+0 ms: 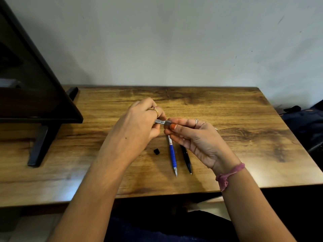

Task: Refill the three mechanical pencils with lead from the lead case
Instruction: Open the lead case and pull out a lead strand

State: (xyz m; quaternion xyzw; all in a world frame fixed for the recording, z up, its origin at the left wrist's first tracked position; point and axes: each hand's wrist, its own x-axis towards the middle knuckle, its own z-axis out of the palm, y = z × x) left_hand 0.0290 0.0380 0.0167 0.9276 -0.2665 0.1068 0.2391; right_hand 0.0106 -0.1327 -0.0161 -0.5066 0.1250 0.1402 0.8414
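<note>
Left hand: my left hand (139, 124) is curled round a slim silver item with a printed label (160, 121), held above the table; I cannot tell whether it is a pencil or the lead case.
Right hand: my right hand (194, 137) pinches the grey end of that same item between thumb and fingertips, palm turned up.
Blue pencil: a blue-and-white mechanical pencil (172, 155) lies on the wooden table (244, 137), tip toward me, its far end hidden under my right fingers.
Black pencil: a black mechanical pencil (186, 158) lies just beside the blue one, on its right, partly covered by my right palm.
Small cap: a small black piece (156, 151) sits on the table left of the blue pencil, below my left wrist.
Surroundings: a dark monitor (35, 84) on its stand fills the left edge; a dark bag (304, 123) sits off the table's right side.
</note>
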